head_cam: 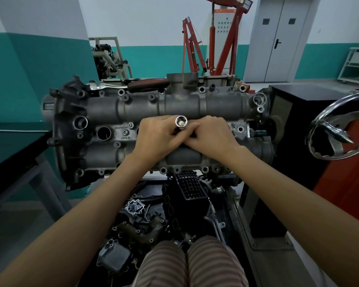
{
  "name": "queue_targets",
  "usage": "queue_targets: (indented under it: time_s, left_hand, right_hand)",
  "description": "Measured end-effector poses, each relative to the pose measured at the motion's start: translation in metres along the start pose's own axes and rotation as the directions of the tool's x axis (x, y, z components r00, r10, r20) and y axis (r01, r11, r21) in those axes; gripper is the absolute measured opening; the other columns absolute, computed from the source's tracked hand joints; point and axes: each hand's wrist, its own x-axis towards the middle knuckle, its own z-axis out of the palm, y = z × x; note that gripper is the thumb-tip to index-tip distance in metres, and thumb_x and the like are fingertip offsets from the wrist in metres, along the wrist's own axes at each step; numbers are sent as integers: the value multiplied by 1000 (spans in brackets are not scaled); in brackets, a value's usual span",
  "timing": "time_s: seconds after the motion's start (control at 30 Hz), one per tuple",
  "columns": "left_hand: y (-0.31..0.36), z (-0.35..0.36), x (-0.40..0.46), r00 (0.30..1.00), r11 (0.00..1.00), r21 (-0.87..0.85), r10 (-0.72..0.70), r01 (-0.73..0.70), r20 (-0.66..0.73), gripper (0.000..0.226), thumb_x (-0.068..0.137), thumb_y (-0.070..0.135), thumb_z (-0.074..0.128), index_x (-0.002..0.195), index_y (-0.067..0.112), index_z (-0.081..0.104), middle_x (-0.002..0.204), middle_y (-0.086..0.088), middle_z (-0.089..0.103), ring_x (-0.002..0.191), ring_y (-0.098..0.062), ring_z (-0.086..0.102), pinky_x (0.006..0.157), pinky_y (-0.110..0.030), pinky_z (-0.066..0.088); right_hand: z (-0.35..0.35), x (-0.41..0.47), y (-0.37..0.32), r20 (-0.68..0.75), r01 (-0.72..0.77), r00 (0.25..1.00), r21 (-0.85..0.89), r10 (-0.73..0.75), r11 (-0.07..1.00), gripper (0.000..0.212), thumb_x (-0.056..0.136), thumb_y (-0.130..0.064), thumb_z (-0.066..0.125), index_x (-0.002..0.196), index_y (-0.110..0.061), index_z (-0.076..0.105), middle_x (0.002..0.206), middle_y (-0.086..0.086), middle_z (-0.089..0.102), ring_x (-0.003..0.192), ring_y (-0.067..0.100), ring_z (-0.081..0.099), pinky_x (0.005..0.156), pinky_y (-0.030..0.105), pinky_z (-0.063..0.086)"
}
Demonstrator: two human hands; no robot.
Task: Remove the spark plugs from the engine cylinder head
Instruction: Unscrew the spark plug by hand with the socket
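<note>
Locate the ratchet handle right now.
Head view: the ratchet handle lies across the far top edge of the engine head, left of centre, beyond both hands and apart from them.

Two hands, left hand point(157, 135) and right hand point(210, 134), are seen around one socket point(181, 121); one open plug well point(103, 133) is counted left of them.

Auto workshop — engine on stand point(153, 125), red engine hoist point(222, 42), loose engine parts point(145, 220)
</note>
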Motion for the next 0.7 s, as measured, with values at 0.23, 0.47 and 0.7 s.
queue_targets:
  time_s: [0.23, 0.47, 0.7]
  left_hand:
    - [8, -5, 2, 997, 999, -5, -42, 42, 71, 26, 79, 28, 46, 65, 6, 45, 59, -2, 48, 46, -21, 43, 40, -32, 35]
    - [10, -5, 4, 988, 995, 86, -63, 51, 141, 33, 87, 30, 44, 64, 7, 47, 55, -7, 52, 44, -29, 48, 43, -27, 30]
    - [18, -13, 21, 943, 869, 494, -176, 13, 284, 48, 92, 42, 45, 51, 17, 39, 45, 4, 32, 44, -24, 38, 45, -22, 8]
  right_hand:
    - [-2, 0, 0, 13, 70, 997, 40, -70, 997, 39, 84, -41, 41, 103, -8, 48, 78, 6, 64, 68, 29, 60, 53, 30, 30]
    - [-1, -7, 0, -73, 76, 995, 197, -63, 977, 21, 86, -21, 51, 97, -4, 45, 65, -2, 48, 58, 30, 54, 49, 29, 29]
    - [-6, -28, -8, -161, -147, 917, 715, 366, 683, 18, 91, -2, 36, 83, -13, 49, 67, 13, 58, 51, 15, 52, 51, 26, 41]
